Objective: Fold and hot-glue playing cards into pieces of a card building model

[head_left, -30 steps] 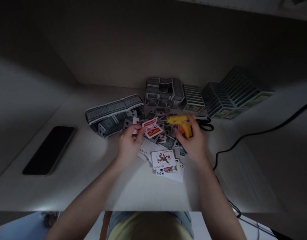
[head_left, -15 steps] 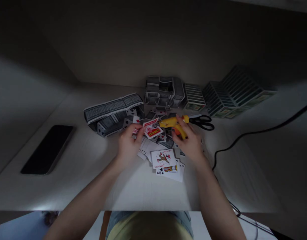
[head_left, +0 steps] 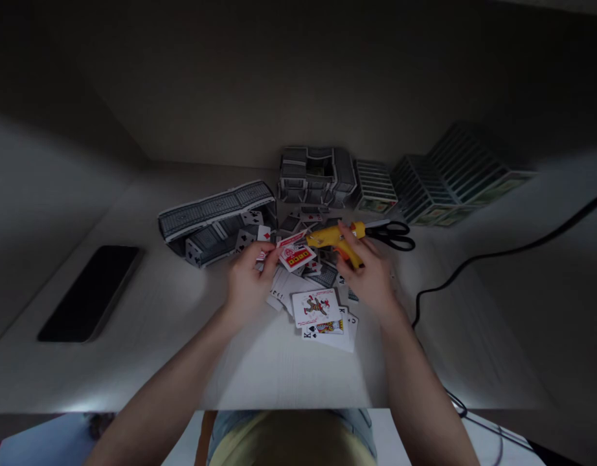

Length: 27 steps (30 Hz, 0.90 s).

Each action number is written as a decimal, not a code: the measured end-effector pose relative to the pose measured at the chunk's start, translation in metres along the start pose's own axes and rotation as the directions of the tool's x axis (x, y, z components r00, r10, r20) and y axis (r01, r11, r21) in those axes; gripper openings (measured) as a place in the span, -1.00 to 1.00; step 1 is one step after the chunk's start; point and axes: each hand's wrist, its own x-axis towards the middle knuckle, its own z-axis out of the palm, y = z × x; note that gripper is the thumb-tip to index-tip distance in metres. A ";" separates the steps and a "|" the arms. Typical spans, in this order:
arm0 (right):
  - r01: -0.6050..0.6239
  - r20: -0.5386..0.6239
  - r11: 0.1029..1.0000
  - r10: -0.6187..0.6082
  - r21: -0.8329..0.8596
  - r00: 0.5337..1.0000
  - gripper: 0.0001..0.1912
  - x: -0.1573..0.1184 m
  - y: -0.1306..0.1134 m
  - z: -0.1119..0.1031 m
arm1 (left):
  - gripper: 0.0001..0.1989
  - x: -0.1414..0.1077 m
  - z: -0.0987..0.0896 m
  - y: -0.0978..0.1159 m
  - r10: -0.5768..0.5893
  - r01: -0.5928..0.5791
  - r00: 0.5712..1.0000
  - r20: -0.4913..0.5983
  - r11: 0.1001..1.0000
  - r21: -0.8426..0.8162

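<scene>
My left hand (head_left: 250, 277) pinches a red-and-white playing card (head_left: 297, 257), which looks folded, by its left edge. My right hand (head_left: 369, 275) is wrapped round a yellow glue gun (head_left: 333, 235). The gun's nozzle points left and meets the card, though I cannot tell whether they touch. Under and around my hands lies a heap of loose playing cards (head_left: 322, 275). Closer to me, a joker card (head_left: 315, 307) overlaps a king of spades (head_left: 330, 329). Just beyond my right hand lie black-handled scissors (head_left: 395, 235).
A long structure of cards (head_left: 215, 217) stands at left, with loose cards inside. Behind are a boxy card structure (head_left: 318, 178) and ridged card stacks (head_left: 439, 188). A phone (head_left: 89, 293) lies at far left. A black cable (head_left: 497, 249) runs along the right.
Both hands, the card and the glue gun keep nearly the same pose. The whole view has shifted slightly.
</scene>
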 end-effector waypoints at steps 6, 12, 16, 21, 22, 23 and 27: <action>0.002 0.008 1.000 -0.002 -0.003 1.000 -0.38 0.001 0.000 -0.002 | -0.87 -0.001 0.001 -0.001 -0.002 0.002 1.000 0.000 1.000 -0.004; -0.042 0.021 0.999 0.042 0.030 0.999 -0.37 -0.001 0.001 -0.002 | -0.86 0.000 0.001 -0.002 0.003 -0.002 1.000 0.008 1.000 -0.021; -0.055 0.007 0.998 0.055 0.022 0.998 -0.35 0.000 0.000 -0.004 | -0.87 0.000 0.000 0.000 0.013 -0.013 1.000 -0.006 1.000 0.000; -0.081 0.010 0.996 0.081 0.046 0.997 -0.34 0.001 0.000 -0.005 | -0.86 0.000 0.000 -0.002 0.006 -0.006 1.000 -0.003 1.000 -0.021; -0.083 0.010 0.995 0.083 0.048 0.997 -0.35 0.001 0.000 -0.005 | -0.86 0.000 0.000 -0.002 0.006 -0.006 1.000 -0.002 1.000 -0.024; -0.085 0.010 0.995 0.084 0.048 0.996 -0.35 0.001 0.001 -0.005 | -0.85 0.000 0.000 -0.003 0.006 -0.006 1.000 -0.002 1.000 -0.022; -0.076 0.009 0.997 0.075 0.028 0.997 -0.35 0.001 0.002 -0.005 | -0.86 -0.001 0.000 -0.003 0.006 -0.006 1.000 -0.009 1.000 -0.006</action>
